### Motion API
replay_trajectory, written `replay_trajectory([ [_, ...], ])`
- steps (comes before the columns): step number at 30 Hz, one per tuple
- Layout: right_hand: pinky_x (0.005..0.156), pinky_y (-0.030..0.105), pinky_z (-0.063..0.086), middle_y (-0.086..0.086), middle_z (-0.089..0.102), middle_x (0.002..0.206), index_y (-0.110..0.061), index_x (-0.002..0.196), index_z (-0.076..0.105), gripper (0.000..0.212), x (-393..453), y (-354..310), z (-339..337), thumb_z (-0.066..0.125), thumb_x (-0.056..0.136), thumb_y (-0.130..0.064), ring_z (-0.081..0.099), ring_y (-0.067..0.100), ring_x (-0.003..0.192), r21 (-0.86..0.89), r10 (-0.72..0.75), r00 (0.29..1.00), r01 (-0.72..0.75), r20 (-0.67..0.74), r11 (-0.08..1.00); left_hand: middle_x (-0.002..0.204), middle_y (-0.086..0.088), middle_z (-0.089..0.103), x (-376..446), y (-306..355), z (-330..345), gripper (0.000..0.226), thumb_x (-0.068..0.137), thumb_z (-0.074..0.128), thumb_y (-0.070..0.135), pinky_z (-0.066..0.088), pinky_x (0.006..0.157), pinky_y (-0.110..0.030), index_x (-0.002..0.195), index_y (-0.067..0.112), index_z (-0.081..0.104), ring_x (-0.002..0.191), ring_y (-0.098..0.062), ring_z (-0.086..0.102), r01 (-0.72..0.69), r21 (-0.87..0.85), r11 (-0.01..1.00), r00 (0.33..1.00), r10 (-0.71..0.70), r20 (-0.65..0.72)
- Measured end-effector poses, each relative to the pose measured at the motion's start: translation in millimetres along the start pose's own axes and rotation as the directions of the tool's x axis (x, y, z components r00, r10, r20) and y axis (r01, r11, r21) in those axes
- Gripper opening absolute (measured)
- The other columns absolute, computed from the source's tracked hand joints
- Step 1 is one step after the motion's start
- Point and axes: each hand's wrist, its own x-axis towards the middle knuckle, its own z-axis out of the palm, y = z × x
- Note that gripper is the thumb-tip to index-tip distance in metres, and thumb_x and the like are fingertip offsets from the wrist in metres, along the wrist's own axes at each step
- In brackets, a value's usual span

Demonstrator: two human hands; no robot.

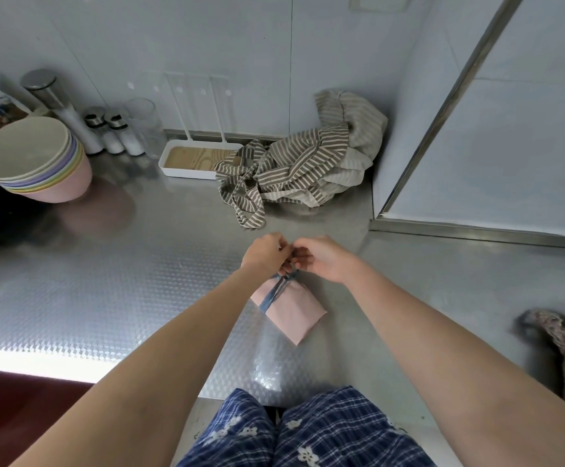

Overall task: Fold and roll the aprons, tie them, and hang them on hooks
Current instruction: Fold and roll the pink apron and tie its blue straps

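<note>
Clearly tying: left hand [266, 252] and right hand [321, 259] each pinch the blue strap [274, 293] above the rolled pink apron [291, 311], on the desk [139, 264] for support; striped apron [294, 163] waits behind.

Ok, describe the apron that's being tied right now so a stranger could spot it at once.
Start at the steel counter and look to its near edge, right in front of the person. There lies the pink apron, folded into a small, flat bundle, with both hands pinching its blue-grey ties at the far end. Unlike the striped apron heaped loose by the back wall, it is plain pink and neatly packed.
</note>
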Motion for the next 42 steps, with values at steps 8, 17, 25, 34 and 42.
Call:
replay_trajectory([
  [8, 0.038, 0.012, 0.041, 0.011, 0.055, 0.067, 0.013, 0.094, 0.061, 0.012, 5.0, 4.1, -1.0, 0.056, 0.089, 0.004, 0.051, 0.007, 0.041, 0.069, -0.018, 0.991, 0.027, -0.136, 0.997, 0.084, -0.012, 0.064, -1.6, -1.5, -1.4, 0.018, 0.093, 0.054, 0.017, 0.048, 0.049, -0.019, 0.095, 0.001, 0.064, 0.067, -0.024, 0.059, 0.064, -0.228, 0.972, 0.995, -0.045, 0.090],
  [17, 0.041, 0.013, 0.042, 0.010, 0.056, 0.070, 0.001, 0.094, 0.061, 0.006, -0.3, 1.0, 0.5, 0.057, 0.090, 0.001, 0.048, 0.012, 0.057, 0.098, -0.031, 0.995, 0.040, -0.096, 0.994, 0.080, -0.011, 0.056, -1.8, -6.9, -2.4, 0.007, 0.092, 0.055, 0.012, 0.039, 0.046, -0.019, 0.092, 0.005, 0.057, 0.054, -0.014, 0.045, 0.176, -0.386, 0.906, 0.983, -0.139, 0.123],
  [25, 0.043, 0.012, 0.040, 0.009, 0.057, 0.071, -0.005, 0.077, 0.060, 0.014, -2.8, 0.6, -6.3, 0.056, 0.090, 0.001, 0.048, 0.012, 0.059, 0.021, -0.057, 0.997, 0.058, -0.053, 0.998, 0.077, -0.013, 0.056, -2.9, -3.8, -6.1, 0.021, 0.094, 0.052, 0.010, 0.038, 0.041, -0.016, 0.073, 0.012, 0.053, 0.057, -0.019, 0.048, 0.188, -0.394, 0.900, 0.977, -0.131, 0.166],
  [34, 0.061, 0.021, 0.044, 0.005, 0.061, 0.075, -0.003, 0.095, 0.068, 0.017, -3.3, -1.8, -4.2, 0.071, 0.078, -0.001, 0.053, 0.015, 0.065, -0.545, -0.193, 0.978, 0.122, -0.074, 0.829, 0.079, -0.014, 0.061, -8.8, -6.7, -6.7, 0.023, 0.095, 0.050, 0.010, 0.039, 0.044, -0.018, 0.073, 0.011, 0.058, 0.071, -0.025, 0.055, 0.237, -0.340, 0.910, 0.965, -0.179, 0.194],
  [42, 0.082, 0.032, 0.046, 0.014, 0.067, 0.106, -0.004, 0.099, 0.067, 0.017, -2.4, -1.8, 11.3, 0.057, 0.086, -0.009, 0.060, 0.030, 0.103, -0.978, -0.414, 0.903, 0.173, 0.110, 0.119, 0.036, 0.006, 0.054, -14.6, -1.6, -1.6, 0.032, 0.094, 0.048, 0.009, 0.035, 0.041, -0.016, 0.062, 0.009, 0.055, 0.030, -0.003, 0.044, 0.232, -0.229, 0.945, 0.961, -0.186, 0.203],
])
